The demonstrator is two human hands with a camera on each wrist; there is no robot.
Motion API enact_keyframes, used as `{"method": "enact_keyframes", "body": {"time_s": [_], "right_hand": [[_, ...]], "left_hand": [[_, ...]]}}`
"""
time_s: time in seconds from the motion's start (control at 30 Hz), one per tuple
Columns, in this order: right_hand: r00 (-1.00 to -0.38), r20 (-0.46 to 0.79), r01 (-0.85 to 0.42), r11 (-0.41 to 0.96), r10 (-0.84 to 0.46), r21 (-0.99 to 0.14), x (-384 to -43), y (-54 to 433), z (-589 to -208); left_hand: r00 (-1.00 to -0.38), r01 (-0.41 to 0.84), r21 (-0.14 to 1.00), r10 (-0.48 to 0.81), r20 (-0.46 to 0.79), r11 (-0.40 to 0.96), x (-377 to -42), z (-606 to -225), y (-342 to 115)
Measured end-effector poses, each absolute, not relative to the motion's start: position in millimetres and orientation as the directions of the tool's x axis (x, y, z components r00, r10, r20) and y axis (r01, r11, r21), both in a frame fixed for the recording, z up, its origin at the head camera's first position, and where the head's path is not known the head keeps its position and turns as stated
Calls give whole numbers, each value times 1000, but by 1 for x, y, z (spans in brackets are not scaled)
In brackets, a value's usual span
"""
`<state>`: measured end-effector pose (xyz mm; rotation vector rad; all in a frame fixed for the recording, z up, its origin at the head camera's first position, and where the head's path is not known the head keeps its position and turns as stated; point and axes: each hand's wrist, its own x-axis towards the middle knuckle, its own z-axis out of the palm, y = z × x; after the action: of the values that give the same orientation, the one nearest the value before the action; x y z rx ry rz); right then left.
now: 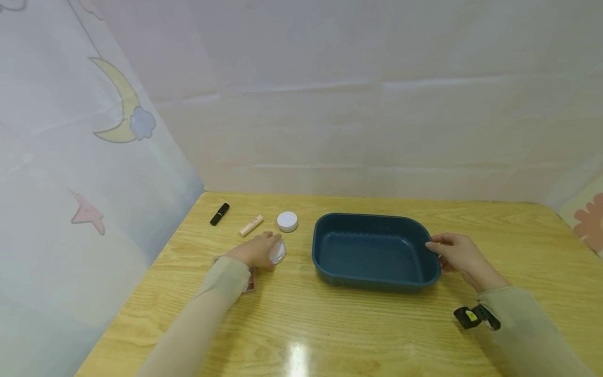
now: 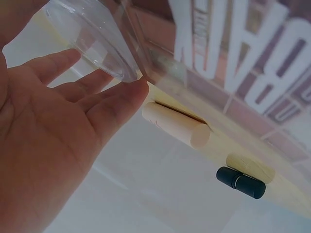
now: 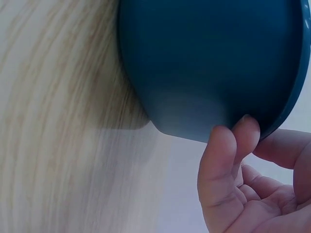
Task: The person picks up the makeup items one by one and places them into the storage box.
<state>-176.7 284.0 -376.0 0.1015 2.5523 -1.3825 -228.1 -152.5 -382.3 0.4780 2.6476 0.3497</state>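
Note:
My left hand [image 1: 258,250] is at a clear round case [image 1: 278,252], with its fingers spread along the edge. In the left wrist view the fingertips overlap the rim of the clear case [image 2: 92,41], the thumb on its other side. Beside it lies an eyeshadow palette [image 1: 250,283], partly hidden under the forearm; its lid [image 2: 243,58] carries big white letters. At the right, my right hand [image 1: 459,256] pinches the rim of a dark blue basin [image 1: 377,283]. Fingertips press on the outer wall of the basin [image 3: 204,63], and nothing shows inside.
Behind the left hand lie a white round jar [image 1: 287,221], a pale pink tube [image 1: 252,225] and a black lipstick [image 1: 219,214]. Fabric with a moon print hangs along the wooden table's [image 1: 320,335] back and left. A small black device [image 1: 471,317] sits at the right wrist.

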Motion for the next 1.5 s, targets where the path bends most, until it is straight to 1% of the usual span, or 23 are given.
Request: {"method": "enact_keyframes", "body": {"time_s": [0.43,0.6,1.5], "right_hand": [[-967,-249,188,519,-51,-834,-177,284,-375],[-970,-238,175,533,-51,-827,-176,284,-375],[-970,-236,164,549,-63,-820,-178,284,-376]], "left_hand": [[-852,299,291,392,-348,909,-229,-382,-152],[-849,309,289,399,-345,906,-229,-380,-153],[-857,344,322,435,-276,882,-220,-365,-155]]}}
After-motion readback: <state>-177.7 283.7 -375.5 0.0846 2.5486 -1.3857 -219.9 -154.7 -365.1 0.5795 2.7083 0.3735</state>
